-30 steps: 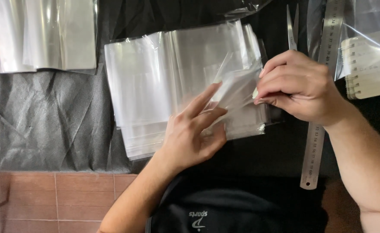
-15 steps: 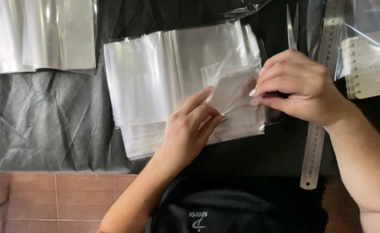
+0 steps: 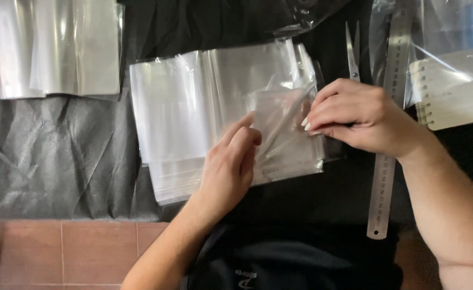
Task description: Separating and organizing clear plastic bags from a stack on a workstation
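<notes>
Pinching the right edge of a small clear plastic bag (image 3: 287,134) was the right hand (image 3: 357,115), fingers curled in and closed on the film, nails showing at the grip. Pressed onto the left part of that same bag was the left hand (image 3: 231,166), fingers (image 3: 244,137) bent and loosely together, tips on the film; whether gripping it or only holding it flat could not be told. Lay on top of a stack of clear bags (image 3: 193,118), toward the stack's right end, between the two hands and slightly lifted at the right side. Spread over a black cloth (image 3: 59,156), crumpled, covering the work surface. Stood just right of the right hand a long steel ruler (image 3: 387,150), running top to bottom, the wrist crossing over it. Showed above that hand a pair of scissors (image 3: 352,51), blades pointing away, handles hidden under the fingers. Rested at far right a spiral-bound notepad (image 3: 448,94) inside clear wrapping. Lay at upper left, well apart from the hands, another pile of clear sheets (image 3: 54,48). Ran along the lower left edge a strip of reddish floor tiles (image 3: 64,252)
</notes>
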